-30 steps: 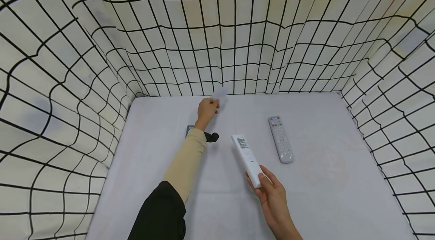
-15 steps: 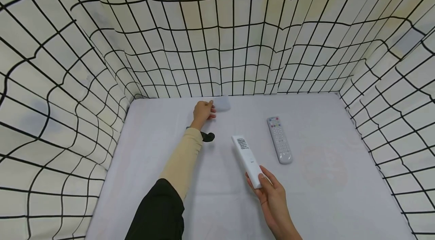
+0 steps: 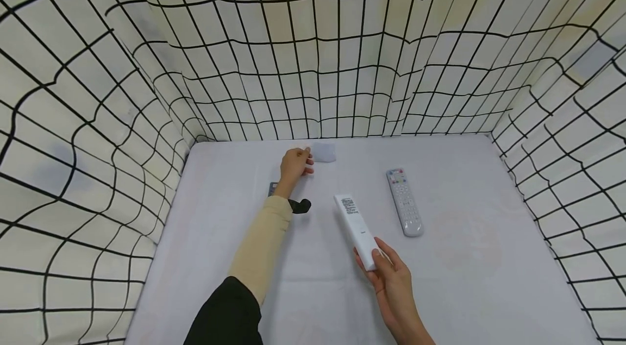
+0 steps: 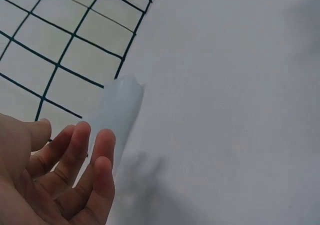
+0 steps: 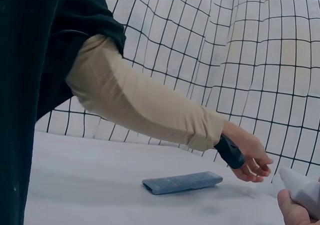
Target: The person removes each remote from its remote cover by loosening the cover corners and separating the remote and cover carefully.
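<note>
A long, slim white remote (image 3: 357,229) of smooth plastic, with a dark printed panel at its far end, lies on the pale cloth-covered table (image 3: 464,280); the right hand (image 3: 391,280) grips its near end, thumb and fingers curled round the sides. Beyond the fingertips of the left hand (image 3: 294,163) lies a small, pale, translucent oblong piece (image 3: 324,152), rounded at the corners, close against the checked fabric wall (image 3: 337,62); the head view shows the fingers loosely bent and right at its edge, but cannot settle whether they touch it. The left wrist view shows what the head view does not: the fingers (image 4: 82,150) are relaxed and slightly spread, holding nothing, with the pale piece (image 4: 117,110) just past them, its matt, frosted surface ending in a soft blunt tip. The right wrist view alone shows a flat blue-grey slab (image 5: 182,182) in full, lying on the table under the beige sleeve (image 5: 145,105), and a dark band (image 5: 230,151) at the left wrist; only a corner of the white remote (image 5: 300,185) shows there. A grey remote (image 3: 404,201) with many small buttons lies well to the right of the left fingers, apart from both hands.
</note>
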### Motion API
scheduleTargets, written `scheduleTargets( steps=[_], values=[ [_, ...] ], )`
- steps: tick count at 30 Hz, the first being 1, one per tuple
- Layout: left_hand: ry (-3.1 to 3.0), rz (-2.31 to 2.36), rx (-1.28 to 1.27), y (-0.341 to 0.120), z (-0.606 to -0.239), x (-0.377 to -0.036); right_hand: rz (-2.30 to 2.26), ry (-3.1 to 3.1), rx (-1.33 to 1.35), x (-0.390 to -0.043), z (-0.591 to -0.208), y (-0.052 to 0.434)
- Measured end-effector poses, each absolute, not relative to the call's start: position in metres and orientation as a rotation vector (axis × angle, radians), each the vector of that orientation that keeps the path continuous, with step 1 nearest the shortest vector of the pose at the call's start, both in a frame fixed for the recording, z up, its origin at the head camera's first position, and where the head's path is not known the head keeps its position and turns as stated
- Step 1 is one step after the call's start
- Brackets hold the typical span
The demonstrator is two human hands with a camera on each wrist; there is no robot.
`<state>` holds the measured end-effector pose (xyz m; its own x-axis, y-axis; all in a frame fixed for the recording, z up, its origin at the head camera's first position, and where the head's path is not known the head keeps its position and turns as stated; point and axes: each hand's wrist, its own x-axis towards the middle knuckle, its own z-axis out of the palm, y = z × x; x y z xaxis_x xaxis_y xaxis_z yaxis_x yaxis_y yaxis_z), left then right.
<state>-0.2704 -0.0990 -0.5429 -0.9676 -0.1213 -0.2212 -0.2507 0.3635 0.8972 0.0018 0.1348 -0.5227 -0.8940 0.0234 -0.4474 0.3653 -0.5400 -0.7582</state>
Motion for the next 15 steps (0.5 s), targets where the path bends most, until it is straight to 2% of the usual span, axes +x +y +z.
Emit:
scheduleTargets(
  steps=[7,15],
  values=[
    [2.456,1.746,-0.200,-0.088,-0.522,-0.225,-2.494,1.578,0.598,-0.001,-0.523,0.132],
    [2.264,1.898,-0.071,-0.075,-0.507,-0.166,-2.308,2.140,0.459,-0.004,-0.526,0.128]
  ],
)
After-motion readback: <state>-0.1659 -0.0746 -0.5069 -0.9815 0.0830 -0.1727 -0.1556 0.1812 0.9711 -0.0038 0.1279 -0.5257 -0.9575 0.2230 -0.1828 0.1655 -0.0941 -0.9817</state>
